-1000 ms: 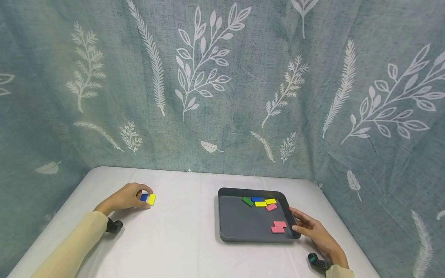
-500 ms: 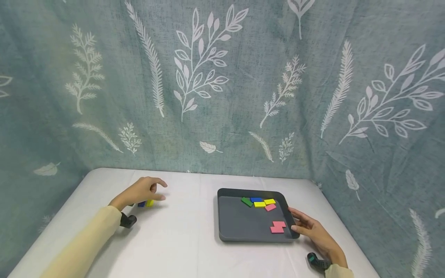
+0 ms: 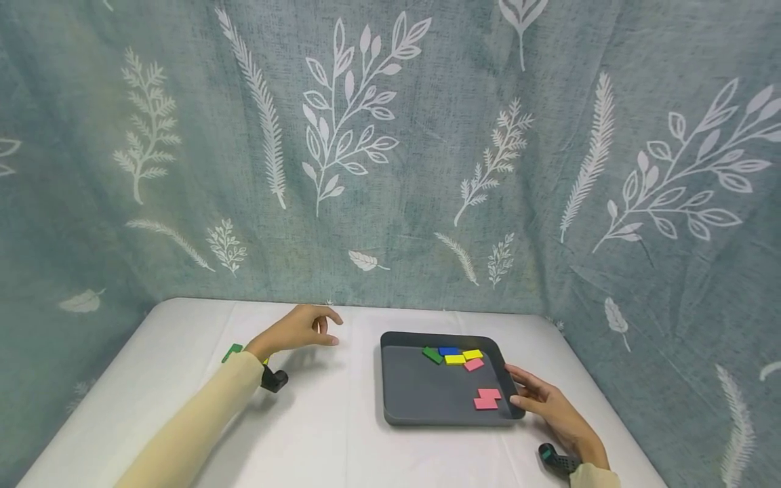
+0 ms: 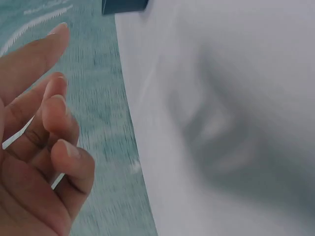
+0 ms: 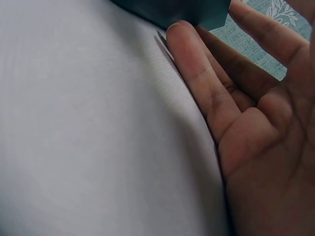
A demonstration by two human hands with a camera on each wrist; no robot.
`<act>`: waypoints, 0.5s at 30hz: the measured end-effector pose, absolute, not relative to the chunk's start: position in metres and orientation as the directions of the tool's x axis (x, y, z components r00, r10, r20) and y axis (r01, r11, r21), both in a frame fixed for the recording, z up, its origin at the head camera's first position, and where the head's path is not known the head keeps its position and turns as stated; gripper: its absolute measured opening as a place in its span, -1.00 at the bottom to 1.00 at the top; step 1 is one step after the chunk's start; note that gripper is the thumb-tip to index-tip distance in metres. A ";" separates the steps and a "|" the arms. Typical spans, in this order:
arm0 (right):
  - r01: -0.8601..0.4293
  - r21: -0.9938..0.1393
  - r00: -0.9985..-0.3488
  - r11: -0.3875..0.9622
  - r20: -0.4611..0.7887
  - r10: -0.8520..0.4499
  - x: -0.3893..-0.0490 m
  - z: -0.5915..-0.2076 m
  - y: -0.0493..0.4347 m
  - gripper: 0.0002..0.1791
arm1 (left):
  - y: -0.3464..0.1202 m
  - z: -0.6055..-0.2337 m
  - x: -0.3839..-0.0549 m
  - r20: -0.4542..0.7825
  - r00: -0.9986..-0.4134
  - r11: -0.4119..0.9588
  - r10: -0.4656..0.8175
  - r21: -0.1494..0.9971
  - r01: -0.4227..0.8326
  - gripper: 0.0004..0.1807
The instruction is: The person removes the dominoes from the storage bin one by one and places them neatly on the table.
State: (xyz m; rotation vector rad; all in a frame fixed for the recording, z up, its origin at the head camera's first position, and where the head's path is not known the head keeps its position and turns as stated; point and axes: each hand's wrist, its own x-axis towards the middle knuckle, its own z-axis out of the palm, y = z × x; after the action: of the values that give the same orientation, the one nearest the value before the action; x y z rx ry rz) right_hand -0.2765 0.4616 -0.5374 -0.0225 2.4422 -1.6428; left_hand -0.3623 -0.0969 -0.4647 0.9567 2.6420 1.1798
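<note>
My left hand [image 3: 299, 329] is over the white table, left of a dark grey tray [image 3: 424, 396]. Its fingers are loosely bent, thumb apart from them, and the left wrist view shows nothing between the fingers [image 4: 74, 162]. At the tray's right side, my right hand [image 3: 549, 404] touches the rim with fingertips and thumb; the right wrist view shows its fingers fairly straight against the tray's outer wall [image 5: 182, 12]. Lying in the tray are a green tile [image 3: 433, 356], a blue tile [image 3: 448, 351], two yellow tiles [image 3: 454, 360] and several pink tiles [image 3: 485, 404].
Behind my left wrist, a green piece [image 3: 232, 350] lies on the table [image 3: 342, 434], and a bit of a yellow piece [image 3: 265, 361] shows beside the wrist. A patterned teal curtain [image 3: 390, 169] hangs along the table's back and sides.
My left hand has left the blue and yellow pieces at the left and moved right toward the tray, with nothing visible in its fingers. The right hand stays at the tray's rim.
</note>
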 end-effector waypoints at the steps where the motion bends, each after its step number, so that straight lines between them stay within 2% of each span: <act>1: 0.097 -0.918 -0.981 0.384 -0.154 -0.120 -0.277 -0.538 0.462 -0.17 | -0.091 -0.463 -0.364 0.157 -0.793 0.501 0.588 0.699 0.510 -0.61; 6: 0.102 -0.917 -0.982 0.386 -0.155 -0.110 -0.276 -0.539 0.463 -0.17 | -0.065 -0.458 -0.371 0.146 -0.761 0.479 0.632 0.698 0.532 -0.62; 15: 0.105 -0.909 -0.983 0.404 -0.156 -0.096 -0.277 -0.537 0.462 -0.17 | -0.027 -0.452 -0.379 0.141 -0.741 0.395 0.657 0.772 0.498 -0.65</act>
State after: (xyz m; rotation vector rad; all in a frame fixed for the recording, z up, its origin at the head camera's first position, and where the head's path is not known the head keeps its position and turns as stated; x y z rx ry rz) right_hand -0.2771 0.4623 -0.5374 0.0075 2.4737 -1.6208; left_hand -0.3791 -0.0267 -0.4522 1.0318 2.4629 1.2648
